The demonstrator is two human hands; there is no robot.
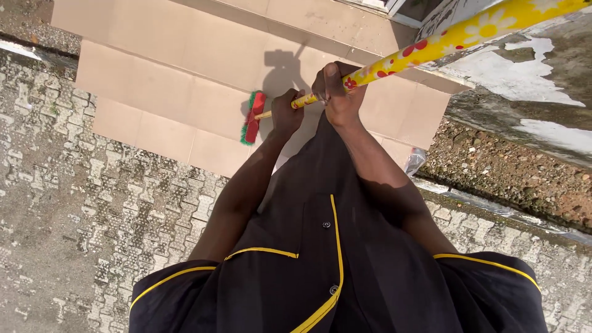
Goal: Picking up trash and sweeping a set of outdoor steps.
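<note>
Broom handle (431, 43): yellow, printed with red and white flowers. It runs from the upper right corner down to our hands, and a short bare stub continues past the lower hand to the head.

Broom head (253, 118): red with green bristle edging, just beyond the fingers of our left hand, resting on the tiled step.

Left hand (286, 114): fingers wrapped tight around the lower end of the handle, clamped on it.

Right hand (338, 89): fingers closed around the handle just above the left hand, the two hands near each other but apart.

Tiled step (160, 92): beige square tiles, lying ahead of and to the left of both hands; a shadow falls on it beside our fingers.

Patterned paving (80, 216): grey interlocking blocks, below and left of the hands.

Gravel strip (512, 179): reddish stones, right of the hands, beneath a peeling wall (530, 80).

Dark shirt (333, 271): yellow piping, buttons, below the hands.
</note>
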